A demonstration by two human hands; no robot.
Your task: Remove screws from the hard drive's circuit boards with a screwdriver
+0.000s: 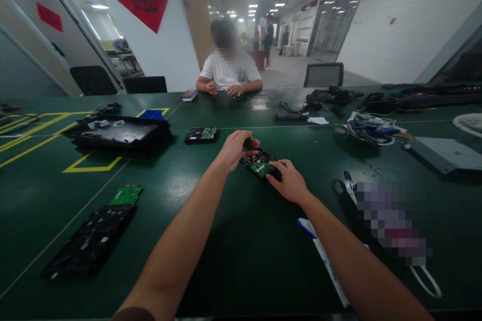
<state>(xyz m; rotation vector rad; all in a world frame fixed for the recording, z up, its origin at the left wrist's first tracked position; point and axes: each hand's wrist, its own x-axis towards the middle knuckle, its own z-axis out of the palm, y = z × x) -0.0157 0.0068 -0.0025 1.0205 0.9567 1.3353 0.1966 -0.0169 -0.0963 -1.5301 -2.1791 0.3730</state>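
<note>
A hard drive point(259, 166) with a green circuit board facing up lies at an angle on the green table in front of me. My left hand point(235, 149) is closed around a dark tool handle with a yellow edge point(248, 142), which looks like a screwdriver, over the drive's far left end. Its tip is hidden. My right hand point(289, 179) grips the drive's near right end, thumb and fingers on its edges. Another hard drive point(202, 135) with a green board rests just beyond my left hand. To the left lie stacked black drive casings point(92, 238) and a green circuit board point(127, 195).
A black tray point(116, 133) with scraps stands at the left. Across the table sits a person point(229, 72) in a white shirt. Toward the right are a coil of cables point(372, 130), a grey metal box point(446, 155) and a blurred pouch point(389, 223). White-and-blue packaging point(327, 256) lies under my right forearm.
</note>
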